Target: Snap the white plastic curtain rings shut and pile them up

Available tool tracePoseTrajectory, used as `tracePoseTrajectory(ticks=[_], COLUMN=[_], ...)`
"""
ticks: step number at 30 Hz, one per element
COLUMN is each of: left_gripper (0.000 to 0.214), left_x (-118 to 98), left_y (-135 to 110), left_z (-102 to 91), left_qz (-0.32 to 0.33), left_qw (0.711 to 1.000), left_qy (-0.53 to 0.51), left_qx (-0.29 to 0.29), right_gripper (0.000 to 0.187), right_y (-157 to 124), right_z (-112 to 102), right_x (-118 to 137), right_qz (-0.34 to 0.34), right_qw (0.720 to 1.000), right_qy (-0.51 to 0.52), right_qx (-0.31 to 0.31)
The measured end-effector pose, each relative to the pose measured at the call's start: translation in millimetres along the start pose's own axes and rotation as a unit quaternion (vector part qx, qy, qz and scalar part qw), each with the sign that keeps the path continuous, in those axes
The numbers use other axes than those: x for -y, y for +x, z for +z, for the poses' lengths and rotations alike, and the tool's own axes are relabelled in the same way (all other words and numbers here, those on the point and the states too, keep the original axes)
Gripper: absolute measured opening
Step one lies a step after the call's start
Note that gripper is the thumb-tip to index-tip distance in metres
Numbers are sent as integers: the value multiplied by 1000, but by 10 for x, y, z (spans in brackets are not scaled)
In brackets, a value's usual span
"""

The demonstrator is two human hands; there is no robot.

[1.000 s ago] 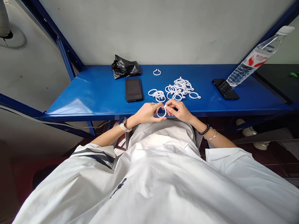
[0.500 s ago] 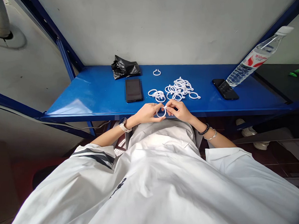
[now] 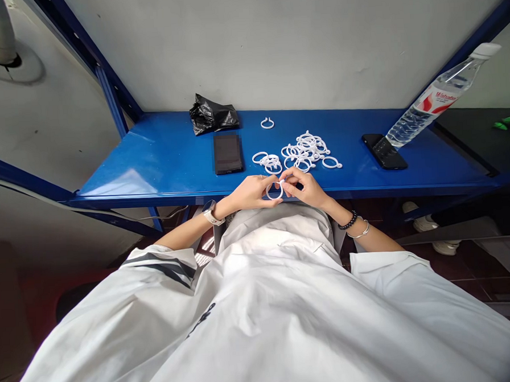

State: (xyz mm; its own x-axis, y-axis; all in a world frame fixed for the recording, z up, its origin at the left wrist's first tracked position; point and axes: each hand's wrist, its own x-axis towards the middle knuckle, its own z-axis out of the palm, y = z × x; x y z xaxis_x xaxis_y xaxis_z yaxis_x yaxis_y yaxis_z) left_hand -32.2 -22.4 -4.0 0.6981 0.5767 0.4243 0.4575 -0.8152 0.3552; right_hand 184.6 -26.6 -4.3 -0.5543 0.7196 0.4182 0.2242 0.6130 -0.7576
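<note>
Between my two hands, just over the front edge of the blue table (image 3: 185, 155), is a white plastic ring (image 3: 269, 196). My left hand (image 3: 253, 193) grips its left side between thumb and fingers. With thumb and fingers closed, my right hand (image 3: 307, 189) pinches the small knob at the ring's upper right. A pile of white rings with small knobs (image 3: 306, 149) lies on the table beyond my right hand. A smaller group of white rings (image 3: 268, 162) is beyond my left hand. Farther back, one ring (image 3: 267, 123) lies alone, with a gap at its top.
A black rectangular device (image 3: 228, 153) lies left of the rings, in front of a crumpled black plastic bag (image 3: 212, 116). To the right, a water bottle (image 3: 432, 102) stands beside a black phone (image 3: 387, 152). A grey wall (image 3: 264, 48) rises behind the table.
My right fingers have shifted slightly at the ring's knob. The ring and my left hand stay almost in the same place, and the things on the table have not moved.
</note>
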Motion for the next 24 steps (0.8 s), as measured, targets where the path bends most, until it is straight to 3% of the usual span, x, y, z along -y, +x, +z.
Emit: tracePoseTrajectory(ticks=[5, 9, 15, 19, 24], left_gripper=[42, 51, 46, 39, 45], left_x=[-8, -21, -25, -16, -14], left_y=[6, 11, 12, 17, 48], left_z=[-9, -45, -69, -46, 10], left_qz=[5, -8, -74, -100, -123], left_qw=[1000, 999, 992, 992, 992], left_qy=[-2, -53, -104, -71, 17], left_qx=[6, 6, -2, -19, 4], right_gripper=[26, 27, 28, 29, 30], right_y=[0, 2, 28, 51, 69], right_z=[-3, -11, -146, -333, -433], right_x=[-2, -15, -69, -169, -298], right_qz=[8, -1, -20, -20, -1], right_qw=[1000, 1000, 988, 956, 929], right_qy=[8, 15, -35, -131, -241], right_qx=[6, -24, -146, -260, -279])
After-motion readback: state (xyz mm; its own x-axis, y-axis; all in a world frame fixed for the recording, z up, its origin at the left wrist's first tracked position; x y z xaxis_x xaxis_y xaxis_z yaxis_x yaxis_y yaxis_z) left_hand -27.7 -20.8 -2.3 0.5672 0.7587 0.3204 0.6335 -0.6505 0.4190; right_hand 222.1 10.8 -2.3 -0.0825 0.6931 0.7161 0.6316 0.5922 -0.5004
